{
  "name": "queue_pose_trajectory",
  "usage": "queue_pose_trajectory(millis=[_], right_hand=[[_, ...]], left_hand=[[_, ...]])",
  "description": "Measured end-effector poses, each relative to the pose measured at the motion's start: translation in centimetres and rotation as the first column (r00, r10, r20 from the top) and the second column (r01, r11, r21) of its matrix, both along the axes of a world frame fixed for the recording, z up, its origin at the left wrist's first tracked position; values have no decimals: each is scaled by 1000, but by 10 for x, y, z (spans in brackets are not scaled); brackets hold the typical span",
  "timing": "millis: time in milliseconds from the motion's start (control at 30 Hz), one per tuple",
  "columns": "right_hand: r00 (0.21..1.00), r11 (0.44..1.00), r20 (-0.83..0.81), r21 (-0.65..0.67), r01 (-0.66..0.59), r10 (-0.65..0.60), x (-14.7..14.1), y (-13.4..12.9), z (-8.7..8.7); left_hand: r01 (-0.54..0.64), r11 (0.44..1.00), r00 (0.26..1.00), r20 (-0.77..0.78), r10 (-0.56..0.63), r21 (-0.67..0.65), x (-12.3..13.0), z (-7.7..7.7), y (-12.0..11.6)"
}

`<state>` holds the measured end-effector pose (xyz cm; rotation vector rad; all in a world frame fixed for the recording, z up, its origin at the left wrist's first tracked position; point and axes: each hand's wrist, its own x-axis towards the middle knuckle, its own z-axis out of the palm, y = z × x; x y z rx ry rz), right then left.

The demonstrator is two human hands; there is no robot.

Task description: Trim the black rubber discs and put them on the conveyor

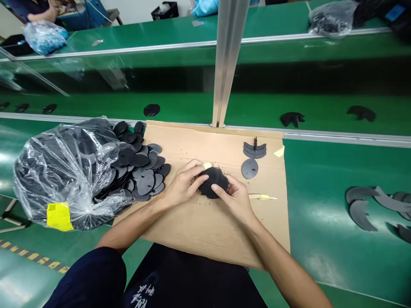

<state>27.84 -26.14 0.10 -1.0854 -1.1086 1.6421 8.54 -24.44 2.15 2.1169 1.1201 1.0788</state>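
Between my two hands is a black oval plastic part (pixel 212 182), held over a cardboard sheet (pixel 192 235). My left hand (pixel 186 182) grips its left edge, with a pale yellow cover on one fingertip. On the right edge, the thumb of my right hand (pixel 236 199) presses on top while the other fingers are partly hidden behind. Small black crumbs lie on the cardboard around the part. A yellow-handled thin tool (pixel 261 196) rests just right of my right hand. Above it lie a grey oval disc (pixel 249 168) and a curved grey part with a stem (pixel 254 149).
A clear bag (pixel 64 167) with a yellow label spills a pile of black oval discs (pixel 144 179) onto the cardboard's left side. Curved grey pieces (pixel 362 211) lie far right. A metal post (pixel 226 64) rises behind the cardboard. Black parts (pixel 151 110) sit on the green belt beyond. Another person (pixel 41 13) is top left.
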Motion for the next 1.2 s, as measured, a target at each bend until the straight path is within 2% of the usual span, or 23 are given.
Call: queue_pose_trajectory(millis=[267, 400, 500, 567, 633, 733, 833, 967, 1100, 1200], right_hand=[[998, 1000, 58, 5, 22, -22, 0, 1, 2], [987, 997, 158, 68, 24, -34, 1, 1, 1], [975, 985, 211, 168, 28, -64, 2, -3, 0], [958, 968, 262, 247, 46, -112, 3, -7, -1], [939, 946, 313, 323, 34, -140, 5, -11, -1], [924, 897, 354, 441, -27, -146, 8, -12, -1], [913, 829, 377, 552, -86, -156, 12, -11, 2], [917, 745, 364, 655, -126, -165, 13, -13, 2], [909, 743, 380, 656, -132, -174, 13, -16, -3], [909, 762, 393, 628, -155, -140, 13, -17, -3]], left_hand=[[-9, 1000, 999, -49, 10, 22, 5, -1, -5], [-3, 999, 999, -41, 4, 32, 12, -3, -10], [-72, 997, 997, 8, 72, -25, 14, -3, -10], [-83, 991, 994, 67, 90, -103, 14, -2, -9], [-25, 991, 990, 135, 43, -130, 12, 0, -9], [34, 999, 986, 167, -31, -16, 11, 3, -12], [43, 992, 992, 115, -57, 117, 11, 7, -14], [110, 989, 981, 146, -124, 100, 9, 11, -15], [175, 983, 967, 177, -181, 48, 8, 14, -15], [166, 984, 964, 198, -175, 60, 8, 13, -16]])
